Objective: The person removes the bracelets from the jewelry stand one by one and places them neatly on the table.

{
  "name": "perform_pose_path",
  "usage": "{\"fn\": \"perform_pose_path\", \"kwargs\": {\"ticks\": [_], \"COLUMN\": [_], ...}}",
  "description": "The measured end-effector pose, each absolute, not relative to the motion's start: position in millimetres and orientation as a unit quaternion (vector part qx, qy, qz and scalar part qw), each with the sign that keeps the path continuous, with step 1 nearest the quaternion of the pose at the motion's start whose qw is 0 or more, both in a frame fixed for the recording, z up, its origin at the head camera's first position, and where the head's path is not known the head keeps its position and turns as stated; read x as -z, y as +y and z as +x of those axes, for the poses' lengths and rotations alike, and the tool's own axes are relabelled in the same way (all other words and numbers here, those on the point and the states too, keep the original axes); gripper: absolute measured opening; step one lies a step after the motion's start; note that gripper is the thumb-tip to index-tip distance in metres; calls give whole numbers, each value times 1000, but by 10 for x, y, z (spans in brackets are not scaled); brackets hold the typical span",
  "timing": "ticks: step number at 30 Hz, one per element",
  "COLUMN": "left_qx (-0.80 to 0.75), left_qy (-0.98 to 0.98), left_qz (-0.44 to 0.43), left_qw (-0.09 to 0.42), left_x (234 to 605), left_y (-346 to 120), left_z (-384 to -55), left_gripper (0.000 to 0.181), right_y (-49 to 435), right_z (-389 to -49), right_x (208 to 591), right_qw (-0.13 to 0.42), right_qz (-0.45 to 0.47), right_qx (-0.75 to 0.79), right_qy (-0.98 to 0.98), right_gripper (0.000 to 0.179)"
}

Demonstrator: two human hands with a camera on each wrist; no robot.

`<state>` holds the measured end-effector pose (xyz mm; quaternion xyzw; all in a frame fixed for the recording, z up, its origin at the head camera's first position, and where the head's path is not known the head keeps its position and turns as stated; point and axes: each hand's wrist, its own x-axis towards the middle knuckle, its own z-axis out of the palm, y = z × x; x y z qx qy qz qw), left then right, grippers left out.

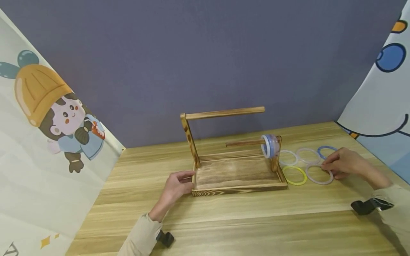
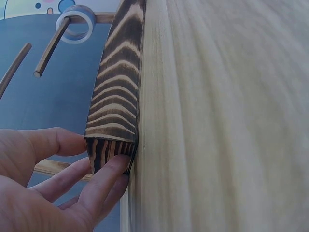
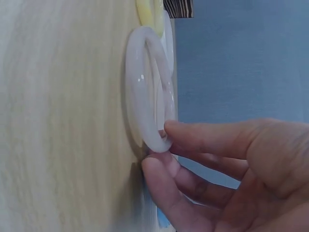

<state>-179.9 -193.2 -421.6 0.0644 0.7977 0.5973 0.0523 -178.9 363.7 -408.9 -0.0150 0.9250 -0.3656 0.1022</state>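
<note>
A wooden rack (image 1: 237, 192) with a shallow tray base and two horizontal bars, one high and one low, stands on the table. My left hand (image 1: 178, 184) grips its front left corner, thumb and fingertips against the striped wood in the left wrist view. White, blue and pinkish clear rings (image 1: 271, 146) hang on the low bar near its right post. At the right, my right hand (image 1: 347, 163) pinches the near edge of a pale translucent ring (image 3: 136, 82) between thumb and fingers. That ring stands tilted in the right wrist view. The high bar (image 1: 225, 113) carries nothing.
Beside the rack's right end lie a yellow ring (image 1: 295, 184), a white ring (image 1: 289, 152), a pale pink ring (image 1: 308, 149) and a blue ring (image 1: 326, 147). A dark blue-grey wall (image 1: 205, 64) rises behind the wooden table (image 1: 230, 227); cartoon-printed sheets flank it.
</note>
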Motion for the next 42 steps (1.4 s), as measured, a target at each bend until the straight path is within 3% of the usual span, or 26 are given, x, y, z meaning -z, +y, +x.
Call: {"fn": "perform_pose_path", "kwargs": {"ticks": [17,42], "left_qx": [-604,-603], "left_qy": [792,793], "left_qz": [62,62], "left_qw": [60,60], "left_x": [4202,4218], "left_y": [-1925,-1929], "left_z": [-1783,-1815], "left_gripper": [46,47], "right_y": [3595,3581], "right_z": [-1824,-1819], "right_x": [4185,4157], "right_qw": [59,39], "right_qz": [-20,-24], "right_qx": [329,312], "right_qy": [942,949], "right_gripper": [13,12]}}
